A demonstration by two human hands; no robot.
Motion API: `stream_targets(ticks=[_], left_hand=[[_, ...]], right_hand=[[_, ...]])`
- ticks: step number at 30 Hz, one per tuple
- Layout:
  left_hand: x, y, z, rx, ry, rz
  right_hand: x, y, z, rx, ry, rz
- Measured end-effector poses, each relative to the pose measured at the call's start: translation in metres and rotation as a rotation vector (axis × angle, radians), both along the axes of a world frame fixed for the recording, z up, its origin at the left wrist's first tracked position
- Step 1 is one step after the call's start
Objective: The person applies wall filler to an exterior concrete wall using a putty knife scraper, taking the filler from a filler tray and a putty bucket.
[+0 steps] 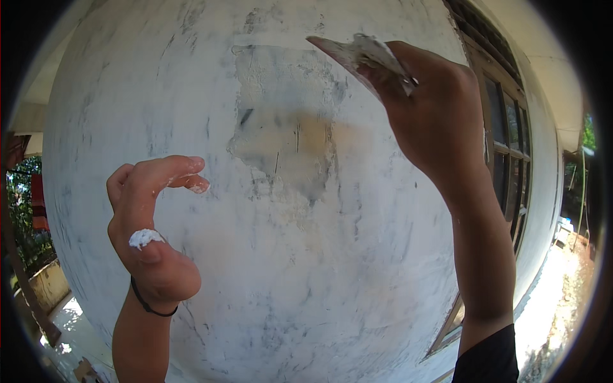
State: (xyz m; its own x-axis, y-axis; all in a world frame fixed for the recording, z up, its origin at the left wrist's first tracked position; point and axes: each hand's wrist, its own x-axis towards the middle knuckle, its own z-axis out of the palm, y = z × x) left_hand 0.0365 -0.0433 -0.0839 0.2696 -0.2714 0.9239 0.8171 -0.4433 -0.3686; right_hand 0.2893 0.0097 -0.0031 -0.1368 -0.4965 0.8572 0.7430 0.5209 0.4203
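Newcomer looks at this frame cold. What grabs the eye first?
Likely the rough grey-beige patch in the upper middle of the streaked white wall. Next, at upper right, the right hand gripping a flat scraper smeared with pale paste. Then, at lower left, the bright white dab on the thumb of the curled left hand, which holds no tool.

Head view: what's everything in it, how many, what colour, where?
wall: one, streaked white, centre
wall patch: one, grey-beige, upper middle
window: at least one, brown-framed, right
foliage: uncountable, green, both side edges
red item: count unclear, far left
flat tool: one, whitish, upper right
paste dab: one, white, left thumb
wristband: one, black, lower left
sleeve: one, black, lower right
left hand: one, white-flecked, centre-left, holding nothing
right hand: one, upper right, gripping flat tool
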Motion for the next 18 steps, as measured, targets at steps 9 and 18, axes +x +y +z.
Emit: stream_targets(ticks=[9, 18], left_hand=[[-0.021, -0.023, -0.014, 0.113, 0.098, -0.074], [-0.018, -0.032, -0.009, 0.108, 0.108, -0.072]], right_hand=[[-0.082, 0.050, -0.104, 0.228, -0.272, -0.388], [-0.047, -0.035, -0.136, -0.583, -0.540, 0.286]])
